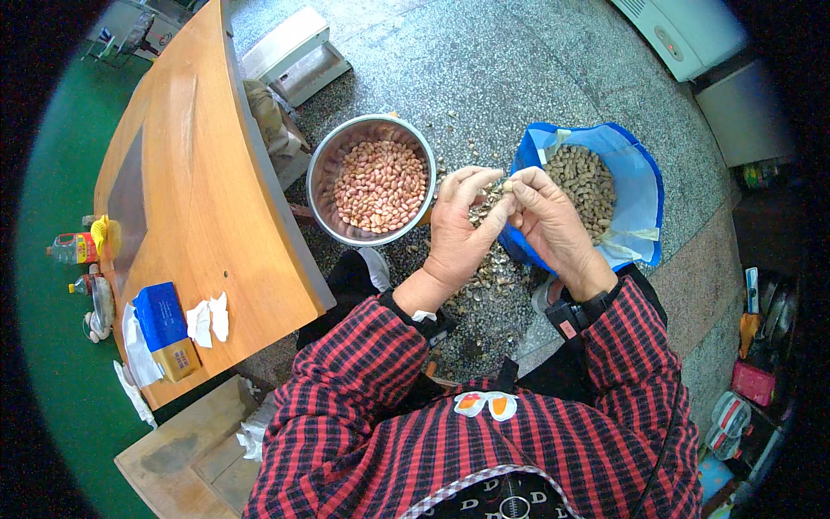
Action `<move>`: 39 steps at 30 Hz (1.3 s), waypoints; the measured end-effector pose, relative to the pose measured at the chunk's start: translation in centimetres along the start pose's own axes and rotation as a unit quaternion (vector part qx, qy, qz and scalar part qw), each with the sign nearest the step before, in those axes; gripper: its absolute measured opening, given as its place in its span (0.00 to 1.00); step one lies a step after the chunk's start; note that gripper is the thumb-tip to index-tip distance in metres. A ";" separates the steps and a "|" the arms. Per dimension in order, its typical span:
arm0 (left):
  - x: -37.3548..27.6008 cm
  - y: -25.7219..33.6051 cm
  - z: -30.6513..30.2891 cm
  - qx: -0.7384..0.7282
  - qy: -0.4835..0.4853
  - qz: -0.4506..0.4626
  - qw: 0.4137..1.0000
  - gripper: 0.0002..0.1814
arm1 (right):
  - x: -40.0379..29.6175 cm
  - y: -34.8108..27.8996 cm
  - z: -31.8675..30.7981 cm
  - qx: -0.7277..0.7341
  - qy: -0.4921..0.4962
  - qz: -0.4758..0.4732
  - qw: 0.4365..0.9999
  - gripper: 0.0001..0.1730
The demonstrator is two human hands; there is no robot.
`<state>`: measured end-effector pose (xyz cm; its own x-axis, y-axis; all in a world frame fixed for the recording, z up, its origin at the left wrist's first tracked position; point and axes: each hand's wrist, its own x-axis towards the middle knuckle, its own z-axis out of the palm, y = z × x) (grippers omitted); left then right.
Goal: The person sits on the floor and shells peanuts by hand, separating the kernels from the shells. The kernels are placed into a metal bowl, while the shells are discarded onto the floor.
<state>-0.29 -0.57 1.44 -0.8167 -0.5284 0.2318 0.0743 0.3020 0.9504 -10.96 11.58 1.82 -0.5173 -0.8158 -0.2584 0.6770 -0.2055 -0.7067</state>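
My right hand (551, 217) pinches a small pale peanut shell (508, 186) between thumb and fingertips, partly over the rim of a blue fabric bag (639, 194). Unshelled peanuts (580, 191) lie inside that bag. Curved beside it, my left hand (457, 224) has its thumb reaching to the right fingertips and its other fingers apart from the thumb; the palm side is hidden, so whether it holds anything is unclear. To the left stands a round steel pot (316, 194) with shelled pinkish peanut kernels (379, 185) in it.
Broken peanut shells (486, 279) litter the speckled floor (480, 71) under my hands. A wooden table (214, 246) at the left bears a blue tissue pack (162, 318) and crumpled tissues (211, 318). A white appliance (687, 32) stands at the upper right.
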 end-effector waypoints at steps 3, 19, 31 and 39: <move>0.3 0.1 0.0 0.057 -0.028 0.056 0.996 0.26 | -0.4 0.3 0.1 0.052 -0.005 0.028 0.998 0.08; 0.7 0.5 0.2 0.203 -0.003 0.140 0.969 0.14 | -1.4 0.1 1.0 -0.044 0.003 0.068 0.997 0.16; -0.2 -0.8 0.5 0.156 -0.128 0.097 0.975 0.11 | -1.5 0.1 2.1 -0.596 0.024 -0.145 0.790 0.26; -0.2 -0.7 0.4 0.133 -0.104 0.087 0.982 0.11 | -1.6 0.3 2.3 -0.570 0.033 -0.141 0.809 0.26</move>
<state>-0.40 -0.32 0.59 -0.9061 -0.2862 0.3116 0.0928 0.5841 0.8063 -8.74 11.60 3.50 -0.6197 -0.7847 0.0104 -0.3749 0.2844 -0.8824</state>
